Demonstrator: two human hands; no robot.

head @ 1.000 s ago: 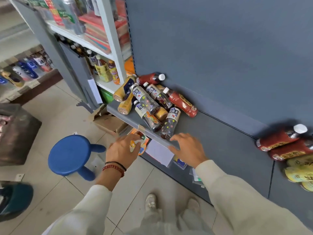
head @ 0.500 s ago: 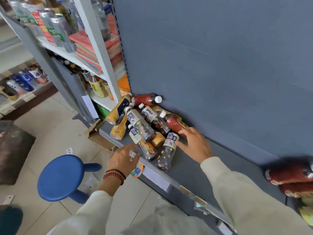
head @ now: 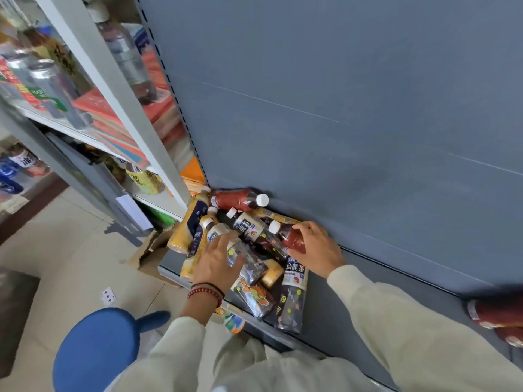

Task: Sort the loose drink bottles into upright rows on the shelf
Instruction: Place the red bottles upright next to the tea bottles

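My right hand (head: pixel 317 250) is wrapped around the red bottle (head: pixel 291 239) at the far right of the heap, fingers curled over its body, thumb under. It lies on its side on the grey shelf (head: pixel 353 306), just in front of the back panel (head: pixel 339 108). Its white cap points left and a little far, so its long axis runs left-to-right beneath my palm and the base is tucked under my hand, toward the right. To stand it up I judge I'd swing the cap end up and over, pivoting on that base, then set it on the bare shelf to the right.

My left hand (head: pixel 218 261) lies flat with fingers spread on a clear dark-tea bottle (head: pixel 240 250) in the middle of the pile; it is pressing or reaching, not closed around it yet. That bottle's cap points far-left, its base toward me.

The rest of the pile is all lying down: another red bottle (head: pixel 240 200) against the back panel, yellow bottles (head: pixel 189 227) on the left, an oolong tea bottle (head: pixel 293 295) near the front edge. None of these is upright yet. The right hand is the nearer one to open shelf, so I'd expect its bottle goes first.
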